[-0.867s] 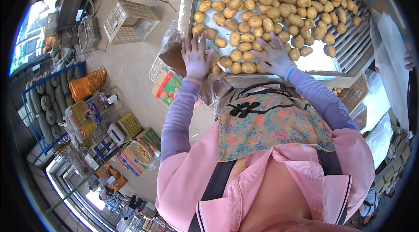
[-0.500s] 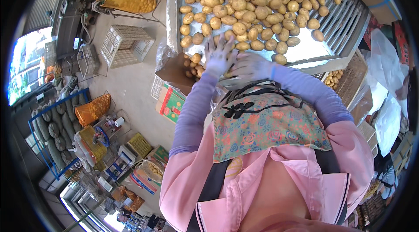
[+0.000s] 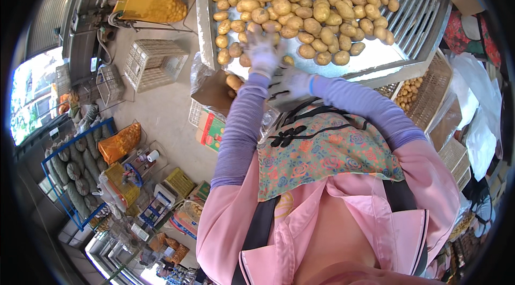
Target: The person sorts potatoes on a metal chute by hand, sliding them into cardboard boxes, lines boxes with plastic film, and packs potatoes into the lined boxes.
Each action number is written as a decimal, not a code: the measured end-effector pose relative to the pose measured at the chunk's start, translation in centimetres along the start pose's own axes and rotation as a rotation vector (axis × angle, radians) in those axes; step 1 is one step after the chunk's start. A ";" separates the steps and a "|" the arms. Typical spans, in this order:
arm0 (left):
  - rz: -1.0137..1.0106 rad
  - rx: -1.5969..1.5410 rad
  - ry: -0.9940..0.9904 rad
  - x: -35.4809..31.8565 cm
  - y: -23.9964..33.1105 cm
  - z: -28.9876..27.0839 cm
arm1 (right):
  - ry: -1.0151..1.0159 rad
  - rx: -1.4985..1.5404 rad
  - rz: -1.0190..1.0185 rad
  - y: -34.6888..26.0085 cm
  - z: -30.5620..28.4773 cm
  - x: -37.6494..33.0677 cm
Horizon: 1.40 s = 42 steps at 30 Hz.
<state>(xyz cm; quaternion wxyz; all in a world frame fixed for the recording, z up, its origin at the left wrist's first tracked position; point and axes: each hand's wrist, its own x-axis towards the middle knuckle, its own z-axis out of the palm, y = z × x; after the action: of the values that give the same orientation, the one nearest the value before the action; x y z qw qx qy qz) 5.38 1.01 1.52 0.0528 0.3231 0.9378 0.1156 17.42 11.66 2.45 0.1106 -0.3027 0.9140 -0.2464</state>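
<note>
Observed white-gloved left hand (image 3: 263, 54) palm-down at the near left of the metal-rimmed, pale-surfaced counter (image 3: 205, 22), fingers extended and spread at the fringe of the smooth yellow-brown oval potatoes (image 3: 321, 12); blurred, read as open, cannot tell whether touching the nearest pieces or just above. Noted white-gloved right hand (image 3: 292, 85) at the near rim beside the left wrist, fingers apart and pointing left, not closed on anything visible. Logged most potatoes in a dense heap across the far and middle counter, thinning toward the near edge, with a few by the grey slatted metal bars (image 3: 418, 8) at right. Recorded brown open-topped box (image 3: 210, 94) below the near left corner, beside the left forearm, edged by crumpled clear plastic liner (image 3: 199, 67), with a potato showing at its mouth. Found more potatoes low at right, among tan mesh plastic crates (image 3: 437, 78). Judged weakest at that near left corner: could lose potatoes to the floor past the box if pushed too fast or too many at once, being round and quick to roll. Could also fold the loose liner across the opening — by catching it with sleeve or fingers — and deflect pieces outside. Could knock right fingers against left wrist, being so close, and scatter potatoes sideways. Could bruise skins by dropping too hard.
</note>
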 end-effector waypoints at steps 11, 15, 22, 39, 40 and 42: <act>0.076 0.016 -0.120 1.3 -1.3 -1.7 | 0.382 -0.256 0.736 5.9 -4.3 -10.3; -0.104 -0.003 -0.008 1.7 3.2 0.6 | 0.246 -0.250 0.629 6.0 -5.3 -8.8; 0.357 0.009 0.016 -9.3 -2.9 -1.5 | -0.027 -0.137 0.439 5.6 -5.4 -12.9; 0.198 -0.028 -0.052 -2.5 -3.6 -1.5 | 0.030 0.165 0.291 8.5 -5.7 -11.2; 0.099 0.303 0.033 -2.5 -7.2 -0.3 | 0.152 0.121 0.372 9.8 -7.0 -12.0; -0.078 0.072 -0.087 0.6 -6.5 -1.4 | 0.277 0.076 0.495 11.5 -9.0 -13.3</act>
<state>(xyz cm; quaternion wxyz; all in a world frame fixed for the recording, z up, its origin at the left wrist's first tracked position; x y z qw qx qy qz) 0.82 -3.83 1.25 0.0862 0.2927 0.9500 0.0656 19.09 31.20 4.89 0.0528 -0.0293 0.9567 -0.2848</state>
